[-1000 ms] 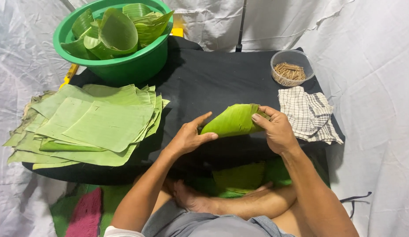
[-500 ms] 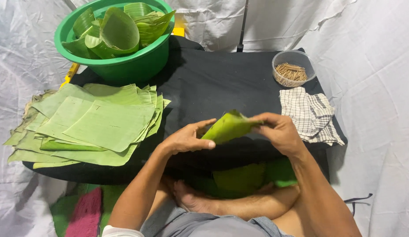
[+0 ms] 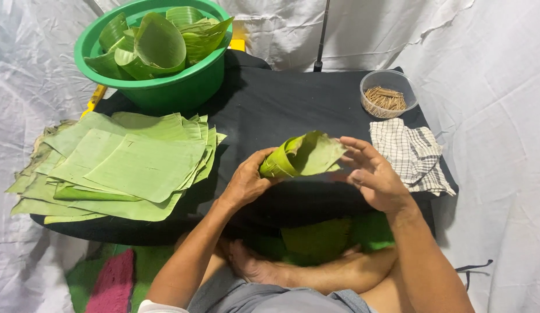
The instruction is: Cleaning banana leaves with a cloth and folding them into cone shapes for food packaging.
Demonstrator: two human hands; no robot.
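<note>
My left hand (image 3: 247, 181) grips the narrow end of a green banana leaf rolled into a cone (image 3: 302, 156), held just above the black-covered table (image 3: 281, 104). My right hand (image 3: 371, 174) is at the cone's wide mouth, fingers spread and curved around its edge. A stack of flat cut banana leaf pieces (image 3: 119, 165) lies to the left of my hands.
A green plastic basin (image 3: 157, 87) with several rolled leaf cones stands at the back left. A clear bowl of small wooden sticks (image 3: 387, 98) sits at the back right, with a checked cloth (image 3: 412, 153) in front of it. White sheeting surrounds the table.
The leaf has been rolled tighter into a cone, its narrow end now in my left hand. My right hand has shifted to the open mouth with fingers spread.
</note>
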